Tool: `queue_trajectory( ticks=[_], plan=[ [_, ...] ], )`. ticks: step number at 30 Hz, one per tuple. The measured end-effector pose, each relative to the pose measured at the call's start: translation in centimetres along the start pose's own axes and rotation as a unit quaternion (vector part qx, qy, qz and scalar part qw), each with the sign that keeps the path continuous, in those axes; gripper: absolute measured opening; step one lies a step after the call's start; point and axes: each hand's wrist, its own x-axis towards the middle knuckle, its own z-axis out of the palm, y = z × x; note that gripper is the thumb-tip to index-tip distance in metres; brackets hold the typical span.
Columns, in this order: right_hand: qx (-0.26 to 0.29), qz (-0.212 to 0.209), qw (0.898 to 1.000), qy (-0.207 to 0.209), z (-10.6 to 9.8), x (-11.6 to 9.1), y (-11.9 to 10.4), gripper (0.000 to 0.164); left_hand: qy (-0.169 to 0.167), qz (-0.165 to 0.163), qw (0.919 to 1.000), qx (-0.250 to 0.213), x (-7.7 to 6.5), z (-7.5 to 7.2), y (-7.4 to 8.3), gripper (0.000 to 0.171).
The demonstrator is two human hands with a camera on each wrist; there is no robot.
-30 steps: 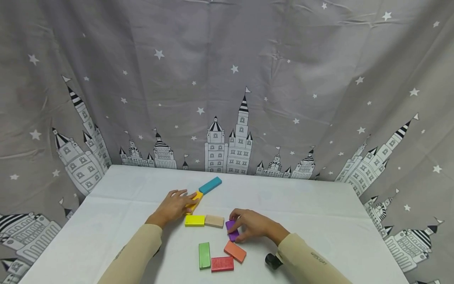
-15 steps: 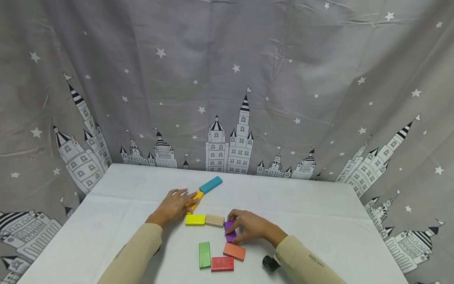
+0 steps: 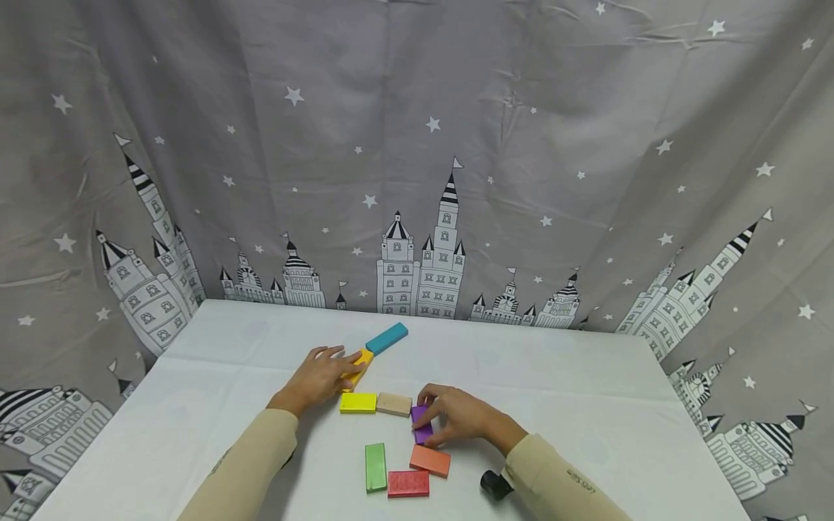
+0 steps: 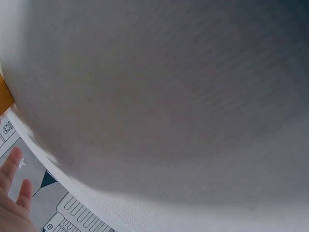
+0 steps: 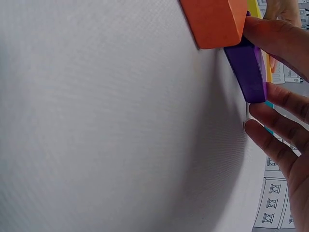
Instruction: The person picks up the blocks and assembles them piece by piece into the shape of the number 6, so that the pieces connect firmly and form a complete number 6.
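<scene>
My left hand [image 3: 319, 378] rests over an amber-yellow block [image 3: 366, 360], thumb and index finger about it; other fingers extend in the left wrist view, where only the block's corner [image 4: 5, 96] shows. With thumb and fingers, my right hand [image 3: 459, 412] holds a purple block [image 3: 422, 433] flat on the table. Its far end sits beside a tan wooden block [image 3: 394, 404]; its near end is close to an orange block [image 3: 430, 461]. In the right wrist view, the purple block [image 5: 250, 72] lies between the thumb and fingertips, next to the orange one [image 5: 215, 21].
A blue block [image 3: 387, 339] meets the amber block's far end. A bright yellow block [image 3: 358, 404] lies left of the tan one. Nearer are a green block [image 3: 375, 468] and a red block [image 3: 408, 484]. A white cloth [image 3: 554, 391] covers the table before a grey castle-print curtain [image 3: 521, 145].
My right hand has shifted the purple block slightly left, to the end of the tan block. The orange block has turned a little flatter. My left hand has stayed in place.
</scene>
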Motion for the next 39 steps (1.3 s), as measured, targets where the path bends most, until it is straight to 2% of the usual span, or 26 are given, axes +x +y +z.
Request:
queue_trajectory(
  ticks=[11,20,25,27,30,34,39],
  plan=[
    [0.000,-0.001,1.000,0.000,0.0,-0.3,-0.1,0.033,0.004,0.007,1.0000,0.003,-0.1,0.3,0.0,0.046],
    [-0.029,-0.001,1.000,-0.004,-0.4,-0.7,-0.2,0.041,-0.001,-0.001,1.0000,-0.002,0.0,0.1,0.2,0.046],
    [-0.052,-0.005,0.999,-0.014,-0.9,-1.4,-0.6,0.039,-0.002,0.002,1.0000,-0.005,0.0,0.2,0.2,0.046],
    [-0.067,-0.022,0.997,-0.015,-1.1,-1.7,-0.7,0.036,-0.002,0.002,1.0000,-0.007,0.1,0.2,0.2,0.045],
    [-0.107,-0.077,0.991,-0.014,-1.4,-2.3,-0.9,0.032,-0.003,0.000,0.9999,-0.010,0.1,0.2,0.1,0.044],
    [-0.159,-0.160,0.974,-0.026,-2.0,-2.7,-1.3,0.030,-0.003,0.000,1.0000,0.000,0.2,0.2,0.0,0.043],
    [-0.207,-0.206,0.954,-0.074,-2.5,-2.5,-2.1,0.032,-0.005,0.000,1.0000,0.003,0.2,0.1,0.0,0.044]
  ],
)
